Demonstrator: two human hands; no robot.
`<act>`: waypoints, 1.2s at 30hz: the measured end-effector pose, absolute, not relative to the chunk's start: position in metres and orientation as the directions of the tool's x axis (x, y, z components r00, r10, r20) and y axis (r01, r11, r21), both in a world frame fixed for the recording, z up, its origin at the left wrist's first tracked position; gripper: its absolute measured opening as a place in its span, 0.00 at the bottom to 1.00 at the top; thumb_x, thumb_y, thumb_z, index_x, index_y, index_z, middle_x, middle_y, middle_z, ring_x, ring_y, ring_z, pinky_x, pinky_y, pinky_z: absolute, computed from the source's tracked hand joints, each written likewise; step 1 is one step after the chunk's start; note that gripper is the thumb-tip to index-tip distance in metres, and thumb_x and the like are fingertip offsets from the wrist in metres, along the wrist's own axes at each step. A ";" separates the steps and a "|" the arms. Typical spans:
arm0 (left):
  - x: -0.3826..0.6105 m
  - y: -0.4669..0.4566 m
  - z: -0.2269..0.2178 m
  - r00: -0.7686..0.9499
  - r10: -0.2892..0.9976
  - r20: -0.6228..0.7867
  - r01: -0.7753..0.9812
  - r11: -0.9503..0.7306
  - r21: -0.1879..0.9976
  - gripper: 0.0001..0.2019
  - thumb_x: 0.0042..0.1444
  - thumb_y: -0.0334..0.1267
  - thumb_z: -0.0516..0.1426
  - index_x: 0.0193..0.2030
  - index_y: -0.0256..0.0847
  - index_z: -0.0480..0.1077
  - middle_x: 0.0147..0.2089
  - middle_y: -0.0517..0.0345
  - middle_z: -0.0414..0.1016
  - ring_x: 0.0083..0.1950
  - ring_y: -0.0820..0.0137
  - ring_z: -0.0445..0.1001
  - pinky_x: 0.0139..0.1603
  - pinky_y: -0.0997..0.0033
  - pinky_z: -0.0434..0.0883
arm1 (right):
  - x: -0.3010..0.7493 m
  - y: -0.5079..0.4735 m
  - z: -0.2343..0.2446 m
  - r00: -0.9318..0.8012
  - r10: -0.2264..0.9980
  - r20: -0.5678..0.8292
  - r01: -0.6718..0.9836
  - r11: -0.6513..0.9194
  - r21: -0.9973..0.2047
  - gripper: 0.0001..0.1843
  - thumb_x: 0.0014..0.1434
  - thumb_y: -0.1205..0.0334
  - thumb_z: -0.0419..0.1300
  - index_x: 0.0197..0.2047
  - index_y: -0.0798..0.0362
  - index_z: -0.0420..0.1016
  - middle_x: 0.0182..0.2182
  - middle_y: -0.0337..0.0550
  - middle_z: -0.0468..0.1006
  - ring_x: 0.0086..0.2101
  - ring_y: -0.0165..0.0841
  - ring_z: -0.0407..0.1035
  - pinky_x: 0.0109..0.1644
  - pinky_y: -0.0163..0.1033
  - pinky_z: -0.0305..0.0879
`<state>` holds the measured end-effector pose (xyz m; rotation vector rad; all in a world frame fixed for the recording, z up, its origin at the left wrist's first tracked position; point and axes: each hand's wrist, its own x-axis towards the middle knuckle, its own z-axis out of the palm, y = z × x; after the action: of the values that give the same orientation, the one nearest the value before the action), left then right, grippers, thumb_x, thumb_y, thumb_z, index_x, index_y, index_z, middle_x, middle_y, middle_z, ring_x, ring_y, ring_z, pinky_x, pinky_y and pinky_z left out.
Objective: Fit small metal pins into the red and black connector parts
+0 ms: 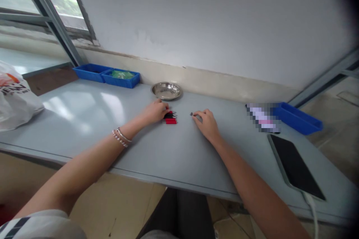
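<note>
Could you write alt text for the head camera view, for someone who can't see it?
Two bare hands rest on a grey table: the left hand touches a small bunch of red and black plugs, the right hand lies by a tiny dark part. Behind sit a steel dish and blue trays.

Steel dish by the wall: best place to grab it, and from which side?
Pinch the near rim of the steel dish, coming from the table-edge side. It is shallow and upright with a flared lip; the wall sits close behind, and the left hand is already just in front.
</note>
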<state>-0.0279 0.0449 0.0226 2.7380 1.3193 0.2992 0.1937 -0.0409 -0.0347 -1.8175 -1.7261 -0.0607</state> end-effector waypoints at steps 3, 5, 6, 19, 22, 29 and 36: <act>-0.028 0.037 0.031 0.634 0.752 0.183 0.741 -0.658 0.137 0.12 0.59 0.42 0.52 0.43 0.38 0.73 0.45 0.47 0.70 0.39 0.64 0.72 0.38 0.68 0.67 | 0.197 -0.041 -0.033 0.154 0.899 0.410 0.905 0.038 -0.425 0.09 0.56 0.62 0.55 0.35 0.50 0.77 0.32 0.48 0.69 0.38 0.41 0.66 0.45 0.46 0.63; -0.027 0.029 0.039 0.713 0.689 0.130 0.682 -0.725 0.098 0.11 0.57 0.42 0.55 0.40 0.39 0.73 0.41 0.50 0.71 0.38 0.65 0.72 0.36 0.69 0.66 | 0.200 -0.041 -0.032 0.153 0.909 0.387 0.902 0.032 -0.431 0.08 0.53 0.65 0.56 0.32 0.52 0.76 0.30 0.48 0.70 0.36 0.41 0.66 0.46 0.46 0.62; -0.027 0.024 0.043 0.748 0.659 0.079 0.655 -0.752 0.076 0.09 0.56 0.42 0.56 0.39 0.40 0.73 0.39 0.52 0.71 0.36 0.65 0.72 0.34 0.70 0.65 | 0.201 -0.042 -0.031 0.149 0.913 0.379 0.901 0.032 -0.433 0.07 0.52 0.67 0.56 0.30 0.52 0.76 0.29 0.47 0.70 0.36 0.40 0.66 0.45 0.46 0.62; -0.018 -0.009 0.047 0.771 0.633 -0.070 0.623 -0.772 -0.122 0.09 0.57 0.36 0.52 0.32 0.37 0.72 0.35 0.48 0.76 0.34 0.62 0.74 0.30 0.68 0.64 | 0.181 -0.066 -0.003 0.062 0.991 0.123 0.503 0.075 -0.861 0.04 0.49 0.63 0.58 0.31 0.51 0.72 0.25 0.40 0.75 0.28 0.32 0.69 0.36 0.38 0.65; -0.015 -0.013 0.046 0.825 0.565 -0.006 0.564 -0.824 -0.055 0.09 0.58 0.38 0.53 0.34 0.37 0.72 0.36 0.49 0.75 0.35 0.64 0.74 0.31 0.69 0.64 | 0.172 -0.069 -0.003 0.008 0.997 0.082 0.340 0.074 -0.937 0.07 0.47 0.61 0.61 0.32 0.51 0.72 0.26 0.39 0.76 0.29 0.31 0.71 0.38 0.39 0.67; -0.012 -0.013 0.040 0.878 0.471 0.088 0.470 -0.882 0.028 0.09 0.61 0.38 0.51 0.37 0.36 0.69 0.33 0.52 0.73 0.33 0.67 0.72 0.31 0.71 0.63 | 0.171 -0.070 -0.003 0.016 0.996 0.089 0.200 0.084 -0.976 0.10 0.46 0.56 0.64 0.30 0.51 0.70 0.24 0.39 0.77 0.28 0.33 0.73 0.36 0.40 0.68; -0.007 -0.013 0.024 0.846 0.503 0.176 0.483 -0.864 0.144 0.08 0.62 0.38 0.51 0.37 0.36 0.67 0.34 0.53 0.71 0.34 0.68 0.70 0.33 0.72 0.64 | 0.176 -0.068 -0.005 0.019 0.998 0.067 0.235 0.061 -0.970 0.08 0.48 0.58 0.62 0.30 0.51 0.68 0.23 0.39 0.77 0.27 0.32 0.73 0.35 0.39 0.67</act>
<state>-0.0067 -0.0131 0.0241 2.9274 0.7835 0.3190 0.1756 -0.0683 -0.0052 -1.3435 -1.3897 1.0201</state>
